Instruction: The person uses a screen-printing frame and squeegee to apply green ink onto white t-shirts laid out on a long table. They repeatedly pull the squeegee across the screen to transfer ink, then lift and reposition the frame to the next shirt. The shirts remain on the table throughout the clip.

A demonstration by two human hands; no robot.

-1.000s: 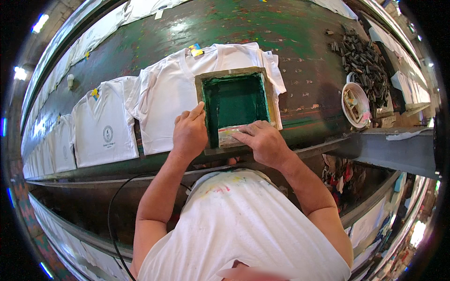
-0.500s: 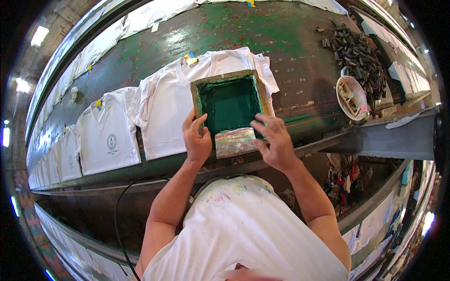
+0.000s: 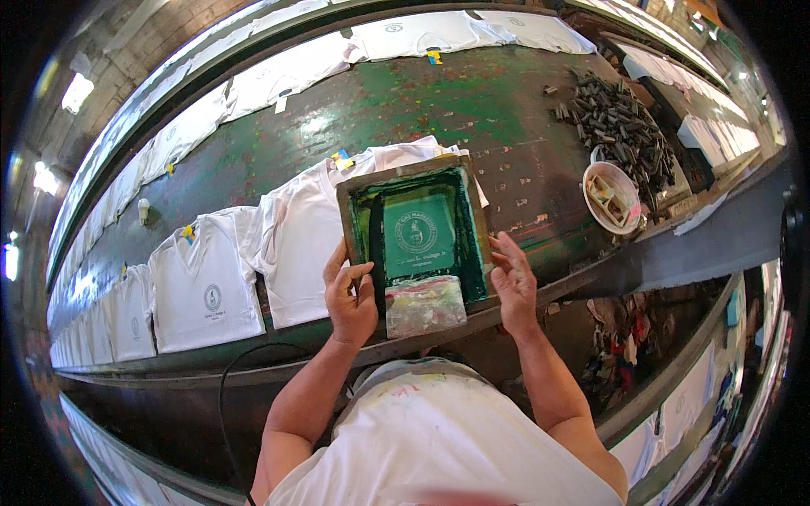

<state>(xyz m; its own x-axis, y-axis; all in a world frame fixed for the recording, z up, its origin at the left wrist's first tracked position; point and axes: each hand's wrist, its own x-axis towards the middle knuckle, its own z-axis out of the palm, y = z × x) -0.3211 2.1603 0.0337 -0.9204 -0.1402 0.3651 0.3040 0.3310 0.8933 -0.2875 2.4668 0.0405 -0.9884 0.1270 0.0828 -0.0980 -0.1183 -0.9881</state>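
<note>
A wooden screen-printing frame (image 3: 342, 199) with green mesh is between my hands, over a white T-shirt (image 3: 291, 244) on the long table. Light shows through a round emblem (image 3: 416, 230) in the mesh, and dark green ink lines the inner edges. A paint-smeared, plastic-wrapped squeegee (image 3: 425, 314) leans at the frame's near end. My left hand (image 3: 352, 299) grips the left side, thumb and forefinger bent near the corner. My right hand (image 3: 515, 282) is at the right side, fingers along its outer edge. The frame looks raised toward me; its underside is hidden.
Printed white T-shirts (image 3: 207, 287) line the near edge to the left, and more (image 3: 291, 67) lie along the far edge. A white bucket (image 3: 612, 198) with scraps stands right, beside a heap of dark pieces (image 3: 616, 118). A black cable (image 3: 223, 396) hangs at left.
The frame has come nearer and its mesh now shows the pale emblem. My right hand has moved from near the squeegee to the frame's right side. My left hand stays at the left side.
</note>
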